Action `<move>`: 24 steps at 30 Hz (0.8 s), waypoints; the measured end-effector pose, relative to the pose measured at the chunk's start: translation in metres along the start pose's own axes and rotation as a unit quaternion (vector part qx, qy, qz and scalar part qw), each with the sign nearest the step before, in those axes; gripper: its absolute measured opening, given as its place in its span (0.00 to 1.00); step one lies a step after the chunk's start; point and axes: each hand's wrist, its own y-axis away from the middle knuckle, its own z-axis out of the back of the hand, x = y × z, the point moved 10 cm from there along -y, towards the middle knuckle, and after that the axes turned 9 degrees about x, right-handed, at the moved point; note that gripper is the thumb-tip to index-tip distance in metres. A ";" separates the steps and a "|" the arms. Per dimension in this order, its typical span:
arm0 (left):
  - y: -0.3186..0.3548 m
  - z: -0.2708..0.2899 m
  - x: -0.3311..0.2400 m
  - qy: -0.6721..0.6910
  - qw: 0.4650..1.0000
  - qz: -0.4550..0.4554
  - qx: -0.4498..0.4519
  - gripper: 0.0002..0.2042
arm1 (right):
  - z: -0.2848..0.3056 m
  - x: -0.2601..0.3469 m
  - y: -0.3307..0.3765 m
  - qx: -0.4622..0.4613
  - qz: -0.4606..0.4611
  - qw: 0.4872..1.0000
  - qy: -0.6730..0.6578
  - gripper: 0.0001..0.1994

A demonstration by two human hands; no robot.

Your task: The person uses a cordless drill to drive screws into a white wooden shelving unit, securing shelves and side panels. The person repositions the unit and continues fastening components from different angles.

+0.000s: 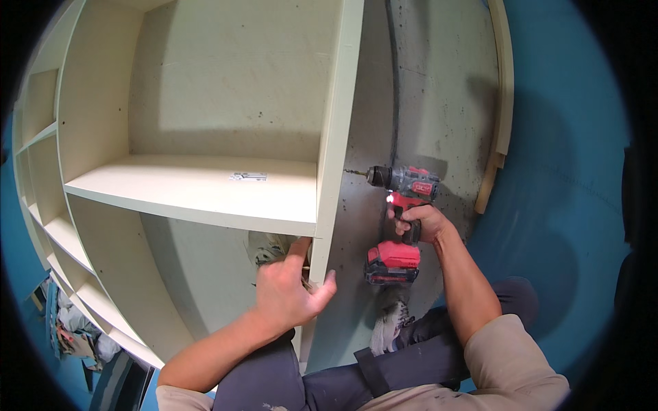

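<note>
Bottom edge: dark trousers (384, 373) and beige sleeves, both forearms coming in from 6 o'clock.

Left hand (291, 288) at about 7 o'clock of centre, gripping the lower front edge of the upright side panel (337, 137): thumb on the outer face, fingers wrapped round to the inner side. Clenched on the panel.

Right hand (419, 225) at 4 o'clock of centre, closed tight round the handle of the red and grey cordless drill (401, 198). Drill held level, red battery pack hanging below the fist, work light lit just above the fingers. Bit (355, 172) pointing toward 9 o'clock, tip touching the panel's outer face, roughly level with the horizontal shelf (199, 188) on the other side.

White shoe (391, 322) on the grey floor below the battery, second shoe partly hidden behind the panel.

Further out: pale shelf unit filling 9 to 12 o'clock, small sticker on the shelf top. Loose wood strips (497, 137) at 2 o'clock, blue flooring (569, 205) beyond at 3 o'clock.
</note>
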 end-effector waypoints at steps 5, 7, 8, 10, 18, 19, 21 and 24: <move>0.002 0.002 0.004 0.034 0.999 0.035 0.017 0.26 | -0.003 -0.004 -0.001 -0.028 0.006 1.000 -0.013 0.23; 0.005 -0.004 0.004 0.031 0.999 0.036 0.026 0.24 | -0.004 -0.005 0.005 -0.007 0.012 1.000 -0.027 0.21; 0.004 -0.004 0.001 0.020 0.999 0.031 0.028 0.24 | 0.000 -0.006 0.005 -0.013 0.017 1.000 -0.019 0.21; 0.004 -0.002 -0.002 0.055 0.998 0.009 -0.028 0.32 | 0.013 0.000 0.005 -0.056 0.034 0.998 0.018 0.20; -0.034 -0.046 -0.098 0.133 0.987 -0.057 0.066 0.11 | 0.007 -0.009 -0.004 -0.038 0.022 0.999 -0.005 0.13; -0.058 -0.066 -0.082 0.186 0.982 -0.023 0.023 0.10 | 0.005 -0.005 0.001 -0.043 0.021 0.999 -0.006 0.12; -0.094 -0.095 -0.027 0.258 0.943 0.194 -0.080 0.13 | 0.009 0.002 0.003 -0.031 0.020 0.999 0.029 0.14; -0.092 -0.144 0.084 0.406 0.803 0.319 -0.296 0.15 | -0.007 0.003 0.002 -0.020 0.030 0.999 0.011 0.15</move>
